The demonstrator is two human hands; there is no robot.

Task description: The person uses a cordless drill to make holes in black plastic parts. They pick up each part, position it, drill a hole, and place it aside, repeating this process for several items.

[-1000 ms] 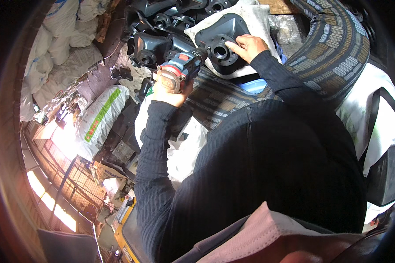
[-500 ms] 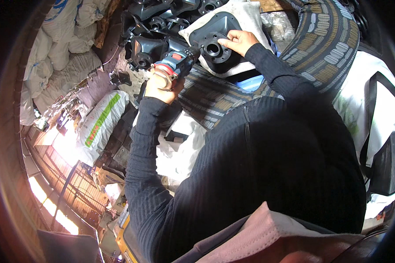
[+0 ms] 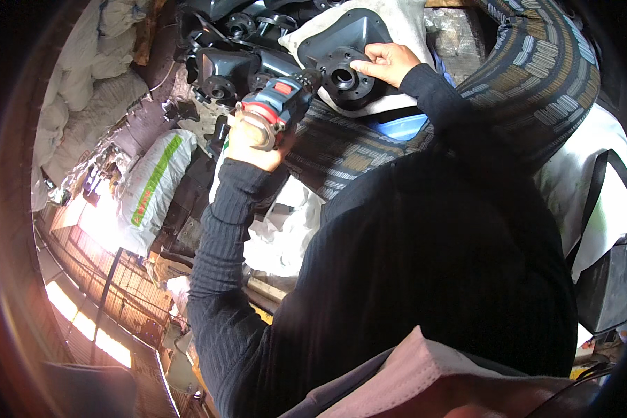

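My left hand [image 3: 252, 144] is wrapped round the grip of a cordless drill [image 3: 280, 99], blue-grey with a red collar. The drill's chuck points at the near left edge of a round flange on a black flanged part [image 3: 352, 35]. That part has a wide, squarish base and a raised ring with a central opening and small holes. It lies on a whitish cloth cushion [image 3: 405, 21]. The thumb and fingers of my right hand [image 3: 391, 64] are closed at the far right edge of the flange. The drill's tip, where it meets the flange, is hard to make out.
More black flanged parts [image 3: 224, 64] are piled at the upper left. A thick patterned fabric roll [image 3: 536, 76] curves round on the right. Something blue [image 3: 400, 128] lies below the cushion. A white sack with a green stripe [image 3: 157, 184] sits at the left, and a white bag [image 3: 279, 240] beside my left forearm.
The view has shifted slightly. Both hands keep their places, the left on the drill and the right at the flange; the drill's chuck stays against the flange's left side.
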